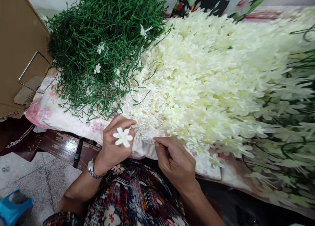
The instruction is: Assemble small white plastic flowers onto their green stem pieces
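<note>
My left hand (117, 137) is closed around an artificial white flower (122, 137), whose open petals face up over the fingers. A bit of green shows by its fingertips. To the right, my right hand (175, 157) has thumb and forefinger pinched at the edge of a heap of thin white filaments (150, 111); what is between those fingertips is too small to make out. Beyond the left hand lies a large tangle of green plastic stems (105, 32) with a few white flowers in it. Loose cream-white petals (211, 75) are piled beyond the right hand.
A cardboard box (22, 49) with a bent metal wire stands at the left. Under the piles is a floral cloth (66, 116) on a dark wooden bench (59, 144). Finished-looking flowers with stems (290, 134) lie at the right. A blue plastic stool (16, 206) is on the floor.
</note>
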The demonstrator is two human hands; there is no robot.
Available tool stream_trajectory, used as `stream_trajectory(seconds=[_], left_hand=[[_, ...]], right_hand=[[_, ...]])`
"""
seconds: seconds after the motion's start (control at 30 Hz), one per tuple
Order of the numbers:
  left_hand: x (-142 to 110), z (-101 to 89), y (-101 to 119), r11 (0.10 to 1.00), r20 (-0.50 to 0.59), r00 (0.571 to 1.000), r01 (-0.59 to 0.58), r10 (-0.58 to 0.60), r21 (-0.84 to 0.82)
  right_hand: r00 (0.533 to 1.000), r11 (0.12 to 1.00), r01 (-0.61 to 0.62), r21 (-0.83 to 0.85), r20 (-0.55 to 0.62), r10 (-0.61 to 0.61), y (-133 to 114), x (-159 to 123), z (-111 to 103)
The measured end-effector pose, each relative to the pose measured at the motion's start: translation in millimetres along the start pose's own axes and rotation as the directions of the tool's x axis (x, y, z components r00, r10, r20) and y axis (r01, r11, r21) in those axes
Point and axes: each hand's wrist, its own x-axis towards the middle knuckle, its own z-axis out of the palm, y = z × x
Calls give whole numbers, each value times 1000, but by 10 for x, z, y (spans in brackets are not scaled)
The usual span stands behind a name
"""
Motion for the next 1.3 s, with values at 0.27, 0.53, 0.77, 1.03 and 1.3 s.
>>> stream_trajectory(seconds=[0.27,0.53,0.77,1.03,1.3], left_hand=[[86,126,-98,978,25,996,-86,83,192],[133,30,-11,962,-18,992,120,-128,-246],[-52,82,43,810,261,964,190,-48,-555],[-200,168,7,715,431,900,339,-58,-611],[-235,241,53,706,460,884,375,-78,-601]], right_hand=[[999,998,-39,41,-10,39,-5,2,-25],[994,991,-99,93,-25,102,19,-25,-29],[988,970,-122,211,-66,139,-143,30,-235],[998,969,16,247,63,-32,-340,63,-394],[992,959,87,269,66,-108,-236,-15,-385]])
